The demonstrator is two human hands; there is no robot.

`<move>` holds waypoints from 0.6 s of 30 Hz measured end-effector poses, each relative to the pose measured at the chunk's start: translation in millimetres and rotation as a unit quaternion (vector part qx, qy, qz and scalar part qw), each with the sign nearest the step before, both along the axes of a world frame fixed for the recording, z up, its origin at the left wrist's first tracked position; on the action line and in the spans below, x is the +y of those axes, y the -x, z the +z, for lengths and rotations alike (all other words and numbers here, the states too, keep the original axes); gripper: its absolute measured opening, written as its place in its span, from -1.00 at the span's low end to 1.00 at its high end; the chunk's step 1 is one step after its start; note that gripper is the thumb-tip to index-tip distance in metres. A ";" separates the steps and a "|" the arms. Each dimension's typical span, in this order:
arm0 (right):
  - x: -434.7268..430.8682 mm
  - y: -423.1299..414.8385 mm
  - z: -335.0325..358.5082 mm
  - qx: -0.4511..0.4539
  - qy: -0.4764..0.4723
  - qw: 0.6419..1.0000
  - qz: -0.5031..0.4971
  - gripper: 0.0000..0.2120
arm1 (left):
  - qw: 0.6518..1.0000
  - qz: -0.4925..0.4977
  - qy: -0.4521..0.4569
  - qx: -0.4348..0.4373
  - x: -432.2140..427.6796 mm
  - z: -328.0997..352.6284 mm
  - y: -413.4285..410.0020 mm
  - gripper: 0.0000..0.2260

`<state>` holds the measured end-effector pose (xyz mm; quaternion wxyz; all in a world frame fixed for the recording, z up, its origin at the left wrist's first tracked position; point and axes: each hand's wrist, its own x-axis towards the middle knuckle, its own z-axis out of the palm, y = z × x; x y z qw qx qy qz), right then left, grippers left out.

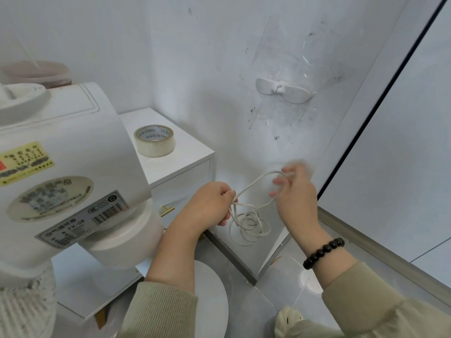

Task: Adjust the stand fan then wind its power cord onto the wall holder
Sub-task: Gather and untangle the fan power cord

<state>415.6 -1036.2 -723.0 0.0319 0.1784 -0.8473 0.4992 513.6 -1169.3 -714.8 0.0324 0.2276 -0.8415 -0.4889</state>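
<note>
Down in the corner below the holder (283,90), the cord (247,222) hangs in limp, light coils. Left hand (210,203) curls its fingers tight round the gathered strands; right hand (296,191), blurred, hooks the loop's top. Soft stuff, so I'd grip it at the bunch or it spills.

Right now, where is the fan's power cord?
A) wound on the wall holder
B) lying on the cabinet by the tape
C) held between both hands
C: the left hand grips the coiled cord, the right hand holds a loop of it, and the wall holder is bare.
</note>
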 end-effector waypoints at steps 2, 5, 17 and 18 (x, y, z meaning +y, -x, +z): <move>-2.1 -1.1 -7.5 0.249 -0.162 0.949 0.103 -0.50 | 1.000 0.004 -0.005 0.014 0.1 0.7 -0.2 -0.74; -6.6 5.4 -16.8 0.400 -0.262 0.863 0.160 -0.73 | 1.000 0.000 -0.020 0.014 0.3 2.0 -1.1 -0.74; 10.1 17.4 1.3 -0.009 0.000 1.000 -0.015 -0.73 | 0.999 0.049 -0.009 0.019 -2.3 -6.9 1.4 -0.79; 11.0 19.2 1.0 -0.012 -0.016 1.000 -0.009 -0.71 | 0.998 0.051 -0.024 0.025 -2.4 -6.0 1.0 -0.79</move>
